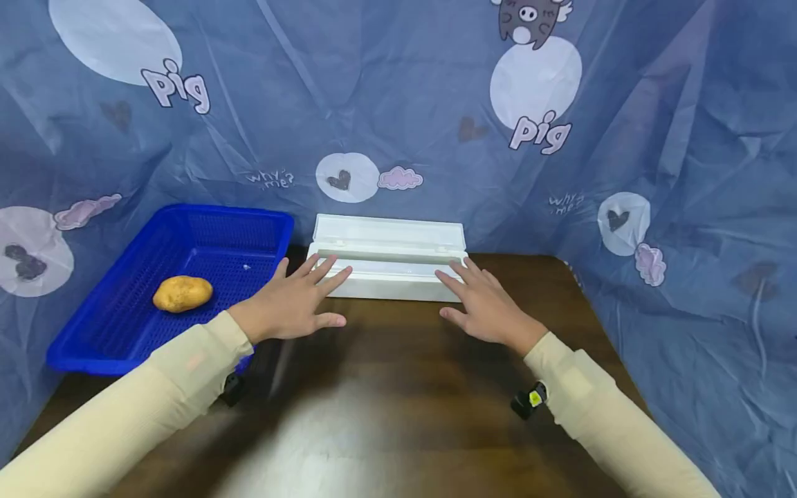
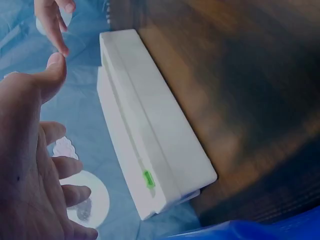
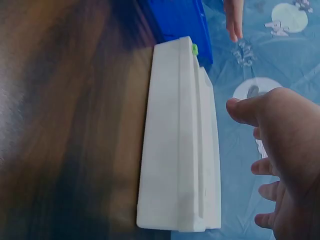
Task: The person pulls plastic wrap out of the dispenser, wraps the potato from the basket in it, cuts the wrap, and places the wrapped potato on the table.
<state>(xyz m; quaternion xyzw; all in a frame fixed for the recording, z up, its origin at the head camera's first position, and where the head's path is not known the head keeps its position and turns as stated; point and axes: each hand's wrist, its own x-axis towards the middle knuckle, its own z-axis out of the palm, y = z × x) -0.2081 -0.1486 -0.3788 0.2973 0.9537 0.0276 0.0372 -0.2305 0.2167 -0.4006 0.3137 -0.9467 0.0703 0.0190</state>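
Observation:
A long white box [image 1: 386, 289] stands at the back of the table, its hinged lid [image 1: 389, 229] tipped back against the cloth. My left hand [image 1: 292, 301] hovers above the box's left end with its fingers spread. Over the right end, my right hand [image 1: 488, 304] is held out the same way, palm down. Neither hand holds anything. A small green piece [image 2: 148, 179] shows on the box's edge in the left wrist view. Whether the fingertips touch the box cannot be told from the head view.
To the left sits a blue plastic basket [image 1: 99, 346] with one potato [image 1: 182, 294] lying in it. A blue printed cloth [image 1: 436, 90] hangs behind and along both sides of the dark wooden table [image 1: 398, 415]. The left forearm passes over the basket's near right corner.

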